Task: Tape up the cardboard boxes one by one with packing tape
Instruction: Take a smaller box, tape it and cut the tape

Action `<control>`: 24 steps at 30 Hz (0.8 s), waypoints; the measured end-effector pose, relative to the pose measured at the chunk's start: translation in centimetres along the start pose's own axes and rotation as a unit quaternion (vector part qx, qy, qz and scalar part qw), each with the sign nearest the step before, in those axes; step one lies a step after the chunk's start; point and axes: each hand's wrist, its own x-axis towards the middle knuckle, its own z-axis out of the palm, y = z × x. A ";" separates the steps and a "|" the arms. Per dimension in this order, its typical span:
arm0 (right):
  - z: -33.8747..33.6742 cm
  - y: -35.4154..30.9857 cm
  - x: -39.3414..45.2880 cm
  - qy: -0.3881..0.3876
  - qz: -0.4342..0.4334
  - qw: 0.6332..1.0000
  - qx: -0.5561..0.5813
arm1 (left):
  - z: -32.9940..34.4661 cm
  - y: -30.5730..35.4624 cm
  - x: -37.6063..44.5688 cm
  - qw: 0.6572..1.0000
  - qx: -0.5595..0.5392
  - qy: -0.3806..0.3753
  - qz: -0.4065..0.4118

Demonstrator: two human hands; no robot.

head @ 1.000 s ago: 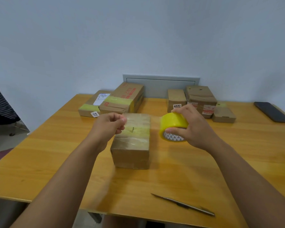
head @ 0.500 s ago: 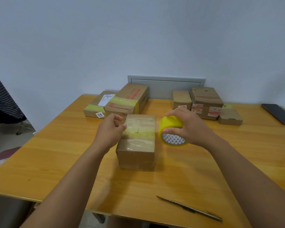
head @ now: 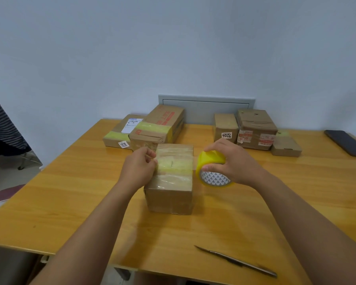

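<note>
Head view: wooden table [head: 74, 202] against a pale wall [head: 173, 48], person's two bare arms reaching in from the bottom edge.

Box being taped [head: 171, 179] sits mid-table, long axis running away from the camera. A yellowish strip of tape [head: 174, 165] crosses its top from left to right, with clear tape already on the lid around it.

Left hand [head: 139, 168] is at the box's left top edge, fingers curled, pinching the free end of the strip. Right hand [head: 232, 163] is just right of the box, fingers and thumb wrapped round the yellow tape roll [head: 213, 168], held clear of the table. Roll's core shows a white liner with a triangle pattern. Hands are apart, box between them, strip spanning the gap.

Back left: two boxes [head: 150, 128] side by side, both with yellow tape bands, one tagged 1218. Back right: three more boxes [head: 255, 130], one tagged 1204, one with red-printed tape.

Thin metal blade [head: 236, 261] lies flat near the front edge, right of centre, well apart from the box. Dark phone [head: 346, 142] at the far right edge. Grey panel [head: 206, 108] on the wall behind the boxes. Striped fabric [head: 0, 124] at the left border.
</note>
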 end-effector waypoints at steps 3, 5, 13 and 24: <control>0.3 0.1 0.0 -0.006 0.005 1.000 0.003 | -0.1 0.0 0.0 1.000 0.004 -0.005 -0.001; 0.5 0.3 -0.1 -0.007 0.005 1.000 0.005 | 0.0 -0.1 0.0 1.000 0.007 -0.010 -0.002; 1.1 1.0 -0.3 -0.008 0.006 1.000 0.004 | 0.6 -0.1 -0.3 0.999 0.042 -0.011 0.024; 1.7 1.6 -0.9 -0.001 0.007 1.000 0.015 | 1.1 0.5 -1.8 0.982 0.178 0.012 0.067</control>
